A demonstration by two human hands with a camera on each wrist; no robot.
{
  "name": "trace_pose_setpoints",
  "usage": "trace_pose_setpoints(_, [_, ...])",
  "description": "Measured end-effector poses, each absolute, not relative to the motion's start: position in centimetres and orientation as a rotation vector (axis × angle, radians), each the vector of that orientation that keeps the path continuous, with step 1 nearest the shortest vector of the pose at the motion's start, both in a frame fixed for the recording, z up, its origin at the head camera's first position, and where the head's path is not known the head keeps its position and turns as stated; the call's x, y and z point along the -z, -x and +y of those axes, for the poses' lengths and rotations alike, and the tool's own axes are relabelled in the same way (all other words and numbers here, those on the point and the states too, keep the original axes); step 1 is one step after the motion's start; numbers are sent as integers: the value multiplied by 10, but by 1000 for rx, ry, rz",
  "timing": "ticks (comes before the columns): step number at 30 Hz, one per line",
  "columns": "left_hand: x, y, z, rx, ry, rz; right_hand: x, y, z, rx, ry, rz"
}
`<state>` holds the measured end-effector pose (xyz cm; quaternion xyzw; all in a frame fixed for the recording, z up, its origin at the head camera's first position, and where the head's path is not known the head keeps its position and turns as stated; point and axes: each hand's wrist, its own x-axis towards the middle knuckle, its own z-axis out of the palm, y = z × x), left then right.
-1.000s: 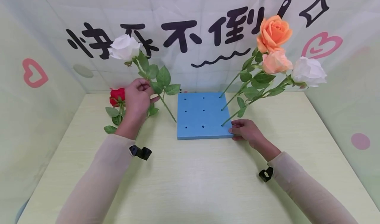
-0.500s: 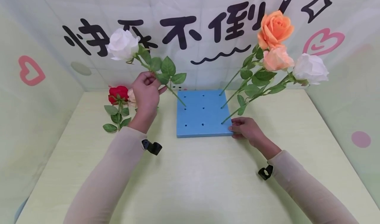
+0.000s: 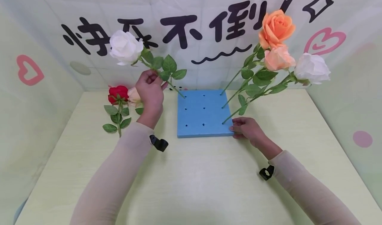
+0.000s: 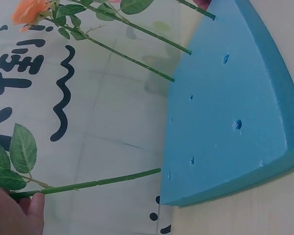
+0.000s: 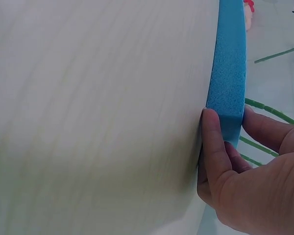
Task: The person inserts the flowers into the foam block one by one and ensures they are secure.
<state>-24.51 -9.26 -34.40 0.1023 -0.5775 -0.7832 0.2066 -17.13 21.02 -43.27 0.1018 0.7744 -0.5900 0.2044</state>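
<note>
My left hand [image 3: 151,95] pinches the stem of a white rose [image 3: 126,47], whose bloom leans up to the left. The lower end of that stem [image 4: 103,181] points at the back-left hole of a blue foam board [image 3: 195,115], right by the hole. At the board's front-right corner, my right hand [image 3: 250,132] grips the edge, thumb on the top face and fingers at the side, as the right wrist view shows. An orange rose [image 3: 276,29], a pale peach rose [image 3: 279,57] and another white rose [image 3: 311,68] stand tilted in the board's right-hand holes.
A red rose [image 3: 118,94] and a pale pink rose [image 3: 134,95] lie on the light wooden table [image 3: 191,178], left of the board; my left arm partly covers the pink one. A printed cloth [image 3: 179,66] hangs right behind the board.
My left hand has moved right with the white rose. Its stem end went from beside the board to over the middle-left hole, then back to the back-left hole. My right hand stayed put.
</note>
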Motion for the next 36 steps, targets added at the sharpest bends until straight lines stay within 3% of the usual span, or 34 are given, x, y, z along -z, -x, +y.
trace_pose_setpoints(36, [368, 259, -74, 1877, -68, -1942, 431, 171, 209, 1649, -298, 2162])
